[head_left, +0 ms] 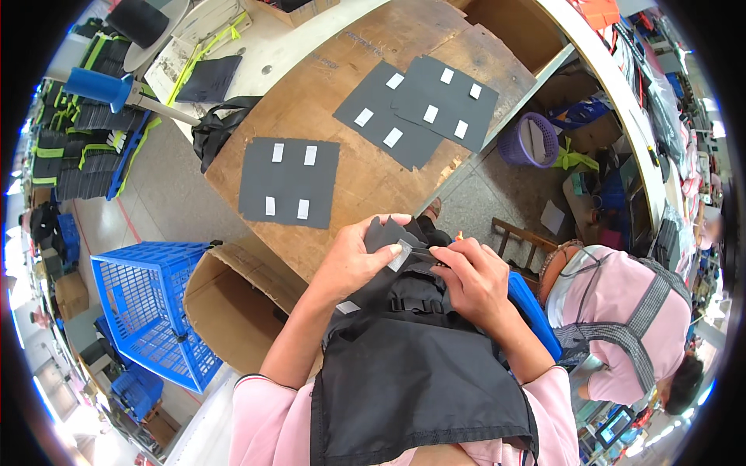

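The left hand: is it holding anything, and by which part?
The left hand holds a dark grey piece, pinched at its white patch.

We look down from head height through one upright, wide fisheye view, with the black apron at its lower middle. We face past the left hand and right hand, close beneath us, toward the wooden table, straight edges bending near the rim.

Workshop with grey floor and wooden table.
A red line marks the floor at left; a white table stands at far left, a wooden frame at right.
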Tool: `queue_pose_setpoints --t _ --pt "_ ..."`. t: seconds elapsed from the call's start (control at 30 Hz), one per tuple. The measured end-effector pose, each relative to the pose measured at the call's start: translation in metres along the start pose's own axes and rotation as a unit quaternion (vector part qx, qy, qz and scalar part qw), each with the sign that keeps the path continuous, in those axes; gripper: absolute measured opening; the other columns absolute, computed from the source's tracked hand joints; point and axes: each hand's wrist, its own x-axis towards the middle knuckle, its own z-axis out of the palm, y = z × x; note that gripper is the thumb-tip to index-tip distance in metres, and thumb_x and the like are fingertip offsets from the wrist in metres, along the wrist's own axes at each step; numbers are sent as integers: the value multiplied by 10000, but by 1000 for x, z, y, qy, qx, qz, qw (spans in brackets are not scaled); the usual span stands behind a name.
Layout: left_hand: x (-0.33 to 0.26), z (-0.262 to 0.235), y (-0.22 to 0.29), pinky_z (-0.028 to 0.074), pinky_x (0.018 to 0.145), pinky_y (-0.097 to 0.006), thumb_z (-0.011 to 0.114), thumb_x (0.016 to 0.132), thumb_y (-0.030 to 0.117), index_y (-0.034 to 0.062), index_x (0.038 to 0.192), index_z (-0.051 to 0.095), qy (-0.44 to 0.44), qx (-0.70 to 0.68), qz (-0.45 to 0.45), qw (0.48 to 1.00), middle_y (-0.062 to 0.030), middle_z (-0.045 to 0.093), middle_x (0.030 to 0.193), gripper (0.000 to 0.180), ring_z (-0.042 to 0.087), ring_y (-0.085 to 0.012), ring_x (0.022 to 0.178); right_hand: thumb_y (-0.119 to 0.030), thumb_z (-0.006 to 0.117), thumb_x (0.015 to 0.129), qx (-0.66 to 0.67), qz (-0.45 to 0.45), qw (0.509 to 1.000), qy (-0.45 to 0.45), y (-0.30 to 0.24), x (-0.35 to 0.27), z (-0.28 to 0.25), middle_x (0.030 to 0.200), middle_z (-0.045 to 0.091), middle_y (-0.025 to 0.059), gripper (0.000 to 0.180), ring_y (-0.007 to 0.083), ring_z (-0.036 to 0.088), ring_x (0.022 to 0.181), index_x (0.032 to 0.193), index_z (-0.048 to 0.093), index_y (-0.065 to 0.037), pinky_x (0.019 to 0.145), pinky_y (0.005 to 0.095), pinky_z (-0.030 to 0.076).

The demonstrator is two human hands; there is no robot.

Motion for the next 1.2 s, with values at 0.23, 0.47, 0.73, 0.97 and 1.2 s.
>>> queue_pose_setpoints --t 0.23,0.47,0.73,0.97,1.2 --pt "-1 3 4 436 738 -218 558 801 -8 9 1133 581 -4 -8 -5 1000 2 600 905 333 513 -51 800 -42 722 635 -4 -10 1000 -16 0 1 2 774 573 69 286 233 561 624 909 640 -56 538 311 439" --pt "-1 -1 1 437 736 -217 555 798 -17 10 1140 580 1 -37 -24 999 2 598 895 344 521 -62 803 4 720 629 39 30 998 34 -6 -6 7 788 579 102 300 248 577 650 915 641 -43 550 319 470" --pt "-4 0 4 431 747 -233 512 849 20 46 1143 551 -29 -7 17 999 -6 564 933 297 506 -77 826 4 678 708 385 224 894 -50 18 16 -3 752 494 23 345 97 434 635 1037 582 -29 585 243 384" --pt "0 -17 -27 442 730 -230 711 794 314 37 1057 577 -31 -209 -41 976 0 556 934 404 528 -88 800 -75 623 810 424 289 834 -203 37 21 9 693 518 -26 89 42 434 652 814 582 4 576 223 359" --pt "-1 -10 -20 471 673 -252 722 777 244 24 942 602 23 -187 -119 975 -31 617 849 300 571 -98 743 -84 675 770 213 231 946 86 4 17 27 781 537 56 176 134 532 623 909 582 -30 554 275 427"
